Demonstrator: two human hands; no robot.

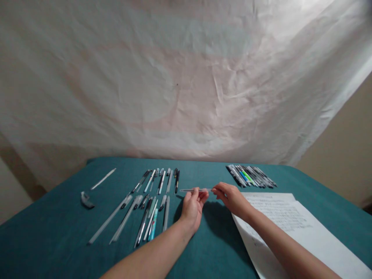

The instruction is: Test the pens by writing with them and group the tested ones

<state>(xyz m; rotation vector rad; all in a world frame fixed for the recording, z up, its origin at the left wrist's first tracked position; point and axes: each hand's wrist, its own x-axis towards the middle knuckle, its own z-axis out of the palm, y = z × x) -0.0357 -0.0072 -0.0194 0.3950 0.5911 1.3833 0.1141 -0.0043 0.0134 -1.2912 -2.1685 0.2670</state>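
Observation:
A clear, slim pen (186, 190) lies level in the air above the table's middle, between my two hands. My left hand (193, 207) is closed around its barrel, with the left end sticking out past the thumb. At the pen's right end, the fingers of my right hand (228, 195) pinch together on it; whether they hold a cap or the tip is too small to make out. To the left of my hands, several pens lie in two rough rows, among them a black pen (177, 181) and a light blue pen (153, 224), with loose caps (163, 200) beside them.
A dense row of pens (251, 176) lies at the back right. Sheets of handwritten paper (279, 217) rest under my right forearm. At the left are a thin white stick (103, 178) and a small grey-and-white object (86, 200). A pale cloth (186, 77) hangs behind the green-covered table (52, 240).

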